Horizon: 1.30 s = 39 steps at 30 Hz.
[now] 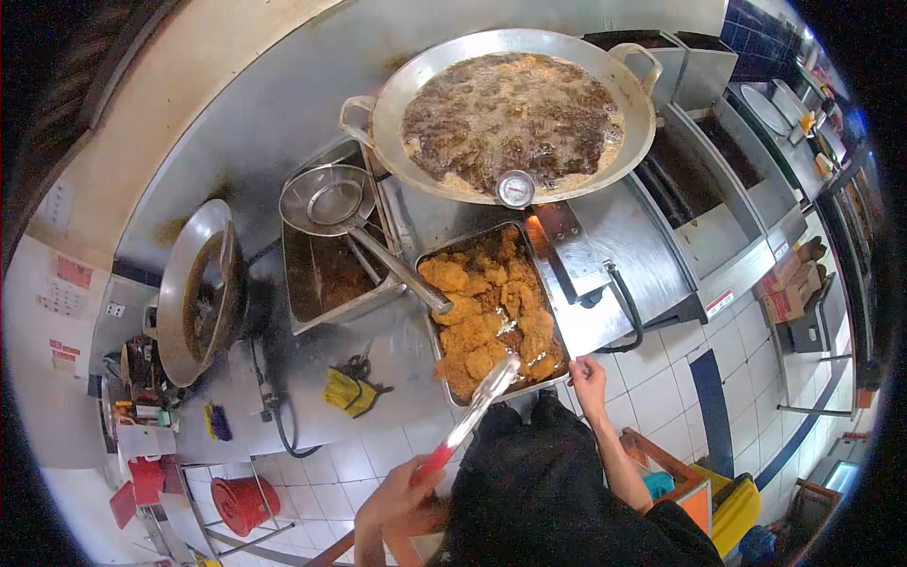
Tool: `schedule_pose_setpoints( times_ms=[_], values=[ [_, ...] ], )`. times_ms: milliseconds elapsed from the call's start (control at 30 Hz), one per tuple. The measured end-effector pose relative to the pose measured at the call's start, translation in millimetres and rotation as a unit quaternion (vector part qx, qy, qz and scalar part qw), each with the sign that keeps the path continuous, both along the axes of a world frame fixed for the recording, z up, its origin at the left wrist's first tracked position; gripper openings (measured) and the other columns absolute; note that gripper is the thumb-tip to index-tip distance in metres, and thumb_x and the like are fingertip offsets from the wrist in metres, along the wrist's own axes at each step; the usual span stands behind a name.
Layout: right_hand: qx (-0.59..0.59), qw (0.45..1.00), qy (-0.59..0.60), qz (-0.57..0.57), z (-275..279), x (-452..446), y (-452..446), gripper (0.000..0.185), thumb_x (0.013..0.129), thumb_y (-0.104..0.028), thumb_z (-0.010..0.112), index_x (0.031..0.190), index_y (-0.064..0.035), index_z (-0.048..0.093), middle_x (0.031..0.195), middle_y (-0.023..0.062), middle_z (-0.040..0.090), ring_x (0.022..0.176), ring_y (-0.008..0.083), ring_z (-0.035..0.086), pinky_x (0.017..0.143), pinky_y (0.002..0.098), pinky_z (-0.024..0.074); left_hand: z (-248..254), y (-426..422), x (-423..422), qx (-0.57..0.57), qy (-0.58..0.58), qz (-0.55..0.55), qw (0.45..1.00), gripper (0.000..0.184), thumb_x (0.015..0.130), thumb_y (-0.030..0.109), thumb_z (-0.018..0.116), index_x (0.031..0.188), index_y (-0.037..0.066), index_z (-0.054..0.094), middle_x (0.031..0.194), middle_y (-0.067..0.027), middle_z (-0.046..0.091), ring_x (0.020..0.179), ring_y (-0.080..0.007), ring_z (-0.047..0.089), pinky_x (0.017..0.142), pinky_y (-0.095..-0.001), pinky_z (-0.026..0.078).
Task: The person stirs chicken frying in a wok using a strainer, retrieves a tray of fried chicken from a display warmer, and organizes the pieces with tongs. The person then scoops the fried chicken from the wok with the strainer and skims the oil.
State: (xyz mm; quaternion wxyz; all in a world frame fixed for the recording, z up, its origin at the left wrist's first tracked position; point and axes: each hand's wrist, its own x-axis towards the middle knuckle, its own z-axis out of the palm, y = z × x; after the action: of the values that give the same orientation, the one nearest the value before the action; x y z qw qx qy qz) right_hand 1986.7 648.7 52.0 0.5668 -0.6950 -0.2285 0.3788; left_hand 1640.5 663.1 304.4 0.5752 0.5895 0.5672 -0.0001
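Note:
My left hand (pixel 395 499) is closed around the red handle of metal tongs (pixel 482 402). The tips of the tongs reach over the near side of a metal tray (pixel 557 333) holding several pieces of fried chicken (pixel 468 331). At the tray's near right corner, my right hand (pixel 588 380) has its fingers curled against the rim. Behind the tray, a large two-handled wok (pixel 392 99) holds bubbling oil (pixel 510 118), with a dial thermometer (pixel 516 189) at its front edge.
Left of the chicken, a strainer (pixel 326 200) rests over an oily metal pan (pixel 321 317), its handle crossing the tray's edge. A second wok (pixel 175 321) stands far left. Yellow gloves (pixel 350 391) lie on the counter. Fryer basins (pixel 694 189) are at right, a red bucket (pixel 244 504) lower left.

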Motion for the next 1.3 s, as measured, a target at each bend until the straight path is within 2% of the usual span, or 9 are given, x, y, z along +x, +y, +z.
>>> schedule_pose_setpoints(
  times_ms=[200,267,400,700,800,900,1133,1200,1300],
  values=[
    [-0.021,0.999,-0.028,0.018,-4,6,-1,0.012,0.088,-0.011,0.059,0.090,0.0016,0.059,0.067,0.0008,0.057,0.058,0.0066,0.051,0.051,0.0227,0.0408,-72,46,72,0.146,0.042,-0.124,0.981,0.053,0.089,0.048,0.056,0.115,0.002,0.056,0.072,-0.0053,0.056,0.062,-0.0106,0.055,0.053,-0.0271,0.044],
    [-0.019,0.999,-0.027,0.023,-2,1,-1,0.014,0.088,-0.012,0.058,0.093,0.0018,0.058,0.069,0.0024,0.059,0.058,0.0086,0.053,0.052,0.0235,0.0427,-69,58,89,-0.038,0.044,-0.079,0.995,0.052,0.090,0.049,0.054,0.116,0.004,0.055,0.068,-0.0018,0.052,0.051,-0.0092,0.051,0.043,-0.0260,0.041],
    [-0.007,1.000,0.005,0.011,8,-2,-1,0.016,0.088,-0.012,0.058,0.094,0.0022,0.058,0.070,0.0023,0.058,0.059,0.0083,0.053,0.051,0.0230,0.0430,-104,50,70,-0.085,-0.060,0.022,0.994,0.048,0.090,0.050,0.053,0.112,0.008,0.055,0.064,-0.0003,0.049,0.040,-0.0071,0.042,0.036,-0.0238,0.034],
    [-0.012,0.999,-0.042,0.001,-10,0,-1,0.014,0.088,-0.013,0.060,0.091,0.0009,0.058,0.061,-0.0025,0.052,0.054,0.0041,0.044,0.047,0.0225,0.0349,-91,68,73,-0.045,-0.029,-0.033,0.998,0.049,0.090,0.050,0.055,0.112,0.007,0.056,0.064,0.0035,0.046,0.041,-0.0039,0.040,0.035,-0.0212,0.032],
    [-0.003,1.000,0.001,-0.001,18,3,4,0.014,0.090,-0.012,0.058,0.094,0.0009,0.057,0.060,-0.0032,0.050,0.054,0.0034,0.043,0.047,0.0213,0.0347,-106,80,68,-0.078,-0.039,-0.045,0.995,0.054,0.089,0.051,0.055,0.123,0.008,0.055,0.066,0.0024,0.050,0.043,-0.0049,0.043,0.036,-0.0220,0.034],
    [0.002,1.000,-0.020,0.008,12,6,6,0.013,0.091,-0.011,0.057,0.095,0.0007,0.056,0.060,-0.0032,0.050,0.054,0.0031,0.044,0.047,0.0202,0.0354,-77,73,65,-0.046,-0.006,-0.079,0.996,0.057,0.088,0.053,0.055,0.126,0.010,0.053,0.065,0.0024,0.050,0.044,-0.0060,0.044,0.037,-0.0234,0.035],
    [0.014,1.000,-0.006,0.003,0,7,4,0.010,0.090,-0.009,0.058,0.093,-0.0004,0.056,0.063,-0.0026,0.052,0.055,0.0039,0.046,0.049,0.0205,0.0373,-98,71,98,-0.005,-0.019,-0.050,0.999,0.060,0.086,0.057,0.056,0.125,0.011,0.054,0.066,0.0008,0.052,0.045,-0.0079,0.046,0.038,-0.0236,0.036],
    [0.018,1.000,-0.025,0.005,-3,7,5,0.008,0.090,-0.009,0.057,0.091,-0.0007,0.056,0.063,-0.0024,0.052,0.056,0.0040,0.047,0.049,0.0211,0.0377,-103,63,94,0.122,0.001,-0.079,0.989,0.055,0.087,0.056,0.054,0.118,0.010,0.056,0.069,-0.0039,0.056,0.053,-0.0134,0.055,0.042,-0.0279,0.043],
    [0.016,1.000,-0.013,-0.009,-4,5,4,0.008,0.089,-0.008,0.057,0.088,-0.0008,0.056,0.063,-0.0026,0.051,0.056,0.0039,0.046,0.048,0.0214,0.0377,-100,56,93,-0.027,-0.040,-0.028,0.998,0.053,0.089,0.054,0.053,0.118,0.010,0.053,0.067,0.0002,0.052,0.045,-0.0072,0.045,0.037,-0.0227,0.035]
  ],
)
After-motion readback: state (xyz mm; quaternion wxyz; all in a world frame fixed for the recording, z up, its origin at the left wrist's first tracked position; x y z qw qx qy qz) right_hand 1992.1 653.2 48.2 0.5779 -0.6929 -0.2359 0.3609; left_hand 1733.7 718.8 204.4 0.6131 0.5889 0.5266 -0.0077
